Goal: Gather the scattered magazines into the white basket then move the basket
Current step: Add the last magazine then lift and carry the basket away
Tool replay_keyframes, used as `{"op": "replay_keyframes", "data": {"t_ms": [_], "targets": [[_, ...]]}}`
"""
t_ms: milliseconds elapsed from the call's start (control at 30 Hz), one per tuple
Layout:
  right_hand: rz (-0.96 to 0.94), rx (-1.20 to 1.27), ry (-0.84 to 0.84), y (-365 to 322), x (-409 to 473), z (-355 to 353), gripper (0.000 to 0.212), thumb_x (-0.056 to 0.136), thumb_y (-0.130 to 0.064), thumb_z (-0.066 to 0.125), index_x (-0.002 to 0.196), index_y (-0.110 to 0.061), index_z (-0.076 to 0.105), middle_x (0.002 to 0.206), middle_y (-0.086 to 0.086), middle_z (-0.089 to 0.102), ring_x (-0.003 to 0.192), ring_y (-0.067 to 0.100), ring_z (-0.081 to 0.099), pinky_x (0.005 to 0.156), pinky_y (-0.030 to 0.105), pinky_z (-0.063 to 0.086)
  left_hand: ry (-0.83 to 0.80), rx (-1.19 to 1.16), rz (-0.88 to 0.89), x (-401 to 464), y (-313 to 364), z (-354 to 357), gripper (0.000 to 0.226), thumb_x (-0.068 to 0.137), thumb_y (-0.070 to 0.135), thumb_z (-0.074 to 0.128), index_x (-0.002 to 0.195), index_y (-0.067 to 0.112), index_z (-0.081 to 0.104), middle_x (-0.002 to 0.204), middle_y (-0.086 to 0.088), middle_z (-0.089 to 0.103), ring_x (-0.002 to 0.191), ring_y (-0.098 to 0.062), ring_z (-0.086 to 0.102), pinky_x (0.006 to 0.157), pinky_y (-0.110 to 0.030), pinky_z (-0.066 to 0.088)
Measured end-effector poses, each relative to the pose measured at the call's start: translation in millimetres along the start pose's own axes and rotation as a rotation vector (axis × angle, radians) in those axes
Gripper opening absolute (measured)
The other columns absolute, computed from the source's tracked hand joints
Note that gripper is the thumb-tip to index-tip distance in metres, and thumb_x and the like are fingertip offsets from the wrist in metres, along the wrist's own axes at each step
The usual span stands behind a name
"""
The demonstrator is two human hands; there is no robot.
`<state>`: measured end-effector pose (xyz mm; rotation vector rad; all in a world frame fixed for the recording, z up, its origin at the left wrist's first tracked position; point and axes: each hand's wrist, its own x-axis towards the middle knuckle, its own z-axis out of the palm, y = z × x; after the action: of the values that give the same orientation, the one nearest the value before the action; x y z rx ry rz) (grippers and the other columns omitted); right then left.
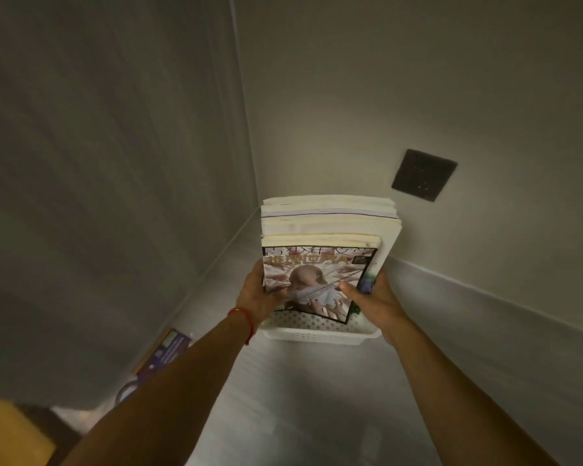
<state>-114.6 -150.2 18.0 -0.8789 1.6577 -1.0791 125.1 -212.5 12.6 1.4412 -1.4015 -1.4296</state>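
Observation:
A thick stack of magazines (327, 230) stands on end in the white perforated basket (320, 334), which sits on the pale floor in a corner of the room. The nearest magazine has a cover with a head, many reaching hands and yellow Chinese characters. My left hand (259, 294) grips the stack's left edge, a red string on its wrist. On the right edge is my right hand (370, 294), its thumb lying across the front cover. The basket's far side is hidden behind the magazines.
Grey walls meet right behind the basket. A dark square socket plate (423, 174) is on the right wall. A blue book or box (167, 348) and a round object (127, 391) lie by the left wall. A yellow-brown surface (11, 432) fills the lower left corner.

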Motion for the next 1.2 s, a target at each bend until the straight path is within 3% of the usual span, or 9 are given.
{"op": "replay_keyframes", "data": {"t_ms": [133, 367, 533, 667, 800, 867, 1000, 1100, 1200], "targets": [[-0.016, -0.059, -0.120, 7.1, -22.4, 9.8, 0.066, 0.075, -0.031, 0.084, 0.128, -0.031, 0.044, 0.119, -0.011, 0.066, 0.110, 0.011, 0.063, 0.092, 0.034, 0.052, 0.106, -0.045, -0.023, -61.9, -13.4, -11.3, 0.062, 0.076, -0.003, 0.078, 0.128, 0.019, 0.052, 0.122, -0.006, 0.065, 0.115, -0.027, 0.063, 0.096, -0.048, 0.055], [-0.040, -0.177, -0.343, 8.1, -45.9, 44.9, 0.074, 0.074, -0.040, 0.083, 0.134, -0.036, 0.041, 0.131, -0.012, 0.060, 0.123, 0.015, 0.055, 0.108, 0.048, 0.043, 0.291, -0.108, -0.088, -143.2, -38.5, -35.9, 0.058, 0.080, 0.010, 0.077, 0.125, 0.035, 0.050, 0.119, 0.007, 0.062, 0.112, -0.018, 0.060, 0.083, -0.021, 0.053], [-0.065, -0.224, -0.501, 2.3, -54.0, 87.7, 0.071, 0.075, -0.037, 0.083, 0.132, -0.039, 0.042, 0.129, -0.015, 0.058, 0.126, 0.013, 0.050, 0.102, 0.037, 0.043, 0.452, -0.213, -0.195, -183.5, -58.5, -63.2, 0.070, 0.076, 0.012, 0.081, 0.135, 0.033, 0.048, 0.127, 0.000, 0.064, 0.117, -0.022, 0.060, 0.099, -0.044, 0.054], [-0.094, -0.266, -0.590, -6.5, -53.3, 129.9, 0.073, 0.074, -0.036, 0.083, 0.134, -0.036, 0.041, 0.131, -0.013, 0.056, 0.125, 0.013, 0.048, 0.103, 0.037, 0.042, 0.585, -0.291, -0.189, -205.1, -70.4, -85.6, 0.069, 0.074, 0.005, 0.082, 0.132, 0.029, 0.054, 0.116, 0.000, 0.071, 0.108, -0.017, 0.068, 0.075, -0.024, 0.061], [-0.129, -0.323, -0.683, -15.4, -52.2, 178.9, 0.074, 0.074, -0.037, 0.083, 0.134, -0.035, 0.040, 0.134, -0.009, 0.053, 0.123, 0.014, 0.048, 0.096, 0.033, 0.041, 0.709, -0.340, -0.158, -222.6, -76.7, -111.5, 0.065, 0.076, -0.003, 0.077, 0.130, 0.026, 0.058, 0.108, 0.008, 0.070, 0.088, 0.007, 0.070, 0.063, -0.014, 0.056], [-0.150, -0.338, -0.723, -20.3, -49.6, 202.0, 0.074, 0.075, -0.035, 0.083, 0.135, -0.034, 0.040, 0.133, -0.009, 0.055, 0.124, 0.015, 0.049, 0.093, 0.031, 0.041, 0.767, -0.360, -0.146, -228.1, -78.2, -121.7, 0.064, 0.075, 0.000, 0.079, 0.129, 0.027, 0.059, 0.112, 0.006, 0.070, 0.091, 0.003, 0.069, 0.067, -0.018, 0.058], [-0.156, -0.381, -0.795, -31.7, -37.2, 239.4, 0.075, 0.075, -0.034, 0.083, 0.137, -0.033, 0.041, 0.136, -0.007, 0.054, 0.129, 0.018, 0.047, 0.099, 0.034, 0.041, 0.855, -0.417, -0.143, -229.6, -76.3, -136.8, 0.070, 0.074, 0.002, 0.080, 0.135, 0.027, 0.055, 0.122, 0.000, 0.067, 0.108, -0.014, 0.064, 0.093, -0.042, 0.058], [-0.146, -0.407, -0.823, -41.4, -26.9, 257.7, 0.078, 0.074, -0.038, 0.084, 0.139, -0.033, 0.041, 0.138, -0.006, 0.054, 0.130, 0.019, 0.048, 0.107, 0.041, 0.041, 0.884, -0.463, -0.143, -224.8, -74.4, -147.3, 0.073, 0.074, 0.004, 0.081, 0.136, 0.029, 0.054, 0.129, -0.004, 0.063, 0.118, -0.025, 0.061, 0.096, -0.052, 0.055], [-0.148, -0.411, -0.833, -46.2, -22.8, 269.5, 0.079, 0.072, -0.039, 0.085, 0.138, -0.033, 0.042, 0.129, -0.010, 0.058, 0.120, 0.014, 0.054, 0.101, 0.037, 0.044, 0.906, -0.465, -0.138, -219.7, -76.8, -154.8, 0.074, 0.074, 0.005, 0.082, 0.138, 0.029, 0.052, 0.134, -0.006, 0.061, 0.124, -0.028, 0.058, 0.100, -0.054, 0.052]]}}
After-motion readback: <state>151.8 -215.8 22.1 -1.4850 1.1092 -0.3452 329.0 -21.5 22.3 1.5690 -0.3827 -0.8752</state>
